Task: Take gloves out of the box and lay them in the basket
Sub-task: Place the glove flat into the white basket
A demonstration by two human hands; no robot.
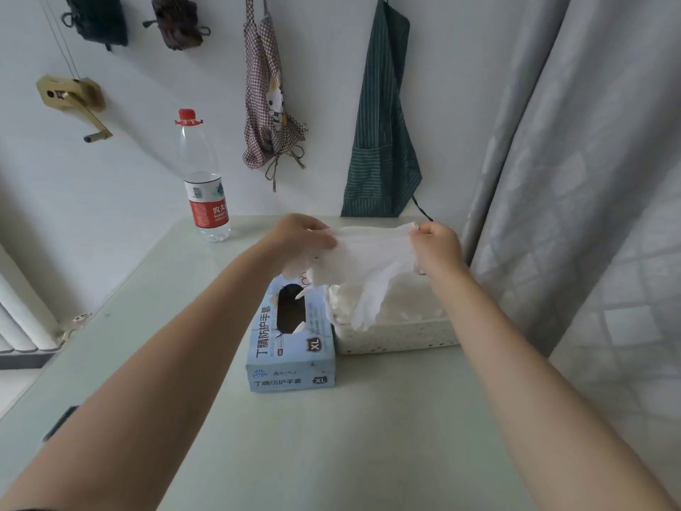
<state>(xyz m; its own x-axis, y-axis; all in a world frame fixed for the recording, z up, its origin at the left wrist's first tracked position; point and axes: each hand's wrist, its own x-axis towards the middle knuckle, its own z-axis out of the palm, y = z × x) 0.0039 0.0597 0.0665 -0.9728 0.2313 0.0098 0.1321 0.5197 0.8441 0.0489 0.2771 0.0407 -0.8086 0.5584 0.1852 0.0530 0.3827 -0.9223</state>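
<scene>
— What sort of room is it?

— A pale green desk (258,437) pushed against a white wall. A clear plastic bottle (203,178) with a red cap and red label stands at the far left of the desk. On the wall hang a checked apron (267,105), a dark green striped apron (383,134) and two dark bundles higher up. A grey patterned curtain (575,178) falls along the right side, and a white radiator (18,319) shows at the left edge.

— And the gloves?

— A light blue box (294,341) marked XL lies on the desk, its oval opening facing up. Just beside it on the right, touching or nearly so, sits a white perforated basket (398,337) already holding white gloves. One thin, translucent white glove (368,260) is held in the air above the box and basket, stretched sideways, its fingers dangling down over the basket.

— How are the hands?

— Apart. The left hand (298,237) grips one end of the glove; the right hand (435,245) pinches the other end.
</scene>
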